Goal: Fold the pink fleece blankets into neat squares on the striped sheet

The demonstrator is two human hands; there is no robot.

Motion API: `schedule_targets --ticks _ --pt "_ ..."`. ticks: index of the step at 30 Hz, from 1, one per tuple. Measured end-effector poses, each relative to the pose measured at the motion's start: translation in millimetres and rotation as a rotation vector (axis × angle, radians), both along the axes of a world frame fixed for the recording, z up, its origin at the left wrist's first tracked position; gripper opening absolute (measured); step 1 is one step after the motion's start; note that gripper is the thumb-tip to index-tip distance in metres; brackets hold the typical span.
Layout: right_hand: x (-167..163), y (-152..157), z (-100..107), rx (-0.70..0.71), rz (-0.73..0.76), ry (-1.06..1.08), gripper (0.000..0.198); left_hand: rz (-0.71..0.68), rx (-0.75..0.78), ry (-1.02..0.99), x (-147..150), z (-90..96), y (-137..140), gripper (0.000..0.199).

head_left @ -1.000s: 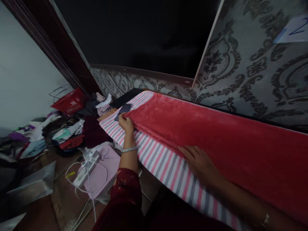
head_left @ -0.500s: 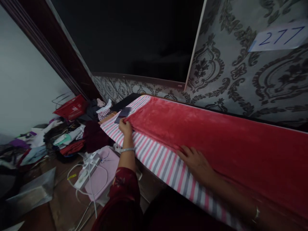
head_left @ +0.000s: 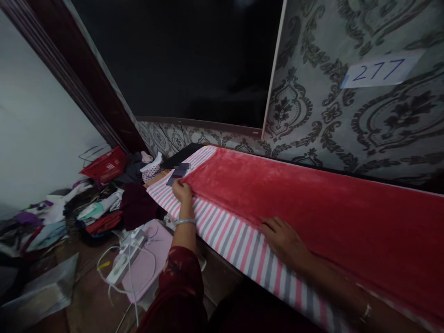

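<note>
A long red plush blanket [head_left: 298, 194], folded, lies over a striped pink, grey and white cloth [head_left: 236, 240] on a low stand. My left hand [head_left: 182, 190] pinches the blanket's near left corner. Just beyond those fingers, a dark phone-like slab [head_left: 176, 175] rests on the stripes. Farther right, my right hand [head_left: 282, 236] has its fingers bent together over the blanket's front edge, gripping it; its thumb is hidden.
A wide dark television [head_left: 187, 64] hangs above the stand. On the floor to the left are heaped clothes [head_left: 104, 208], a red bag [head_left: 106, 164] and a white power strip [head_left: 128, 256] with cords over a pink box [head_left: 156, 259].
The view has shifted, so the stand sits lower in the picture and the wall paper sign farther left. My right hand's fingers have drawn closer together; my left stays at the corner.
</note>
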State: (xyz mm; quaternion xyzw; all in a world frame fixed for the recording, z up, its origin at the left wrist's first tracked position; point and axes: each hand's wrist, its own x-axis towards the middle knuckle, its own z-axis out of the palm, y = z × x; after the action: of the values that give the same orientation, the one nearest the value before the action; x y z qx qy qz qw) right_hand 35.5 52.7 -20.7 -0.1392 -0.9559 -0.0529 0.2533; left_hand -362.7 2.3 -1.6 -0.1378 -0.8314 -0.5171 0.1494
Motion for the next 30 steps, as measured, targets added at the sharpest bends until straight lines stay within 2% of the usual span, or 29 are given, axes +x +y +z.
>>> schedule_targets --ticks 5,14,20,25,27,30 --pt "7 -1 -5 -0.075 -0.02 0.027 0.04 -0.005 -0.053 0.016 0 5.7 -3 0.027" --pt "6 3 -17 -0.038 -0.11 0.084 0.044 0.031 -0.123 0.001 3 12.3 -3 0.002" --pt "5 2 -16 -0.105 -0.076 0.045 0.045 0.059 -0.115 0.015 6 14.0 -6 0.012" --pt "19 18 8 -0.247 -0.087 0.047 0.032 0.058 -0.114 0.127 20 24.8 -9 0.032" --pt "31 35 20 -0.252 -0.145 0.052 0.036 -0.058 -0.206 0.269 32 35.5 0 0.041" --pt "46 59 28 -0.197 -0.22 0.024 0.05 -0.415 -0.498 0.493 56 50.3 26 0.049"
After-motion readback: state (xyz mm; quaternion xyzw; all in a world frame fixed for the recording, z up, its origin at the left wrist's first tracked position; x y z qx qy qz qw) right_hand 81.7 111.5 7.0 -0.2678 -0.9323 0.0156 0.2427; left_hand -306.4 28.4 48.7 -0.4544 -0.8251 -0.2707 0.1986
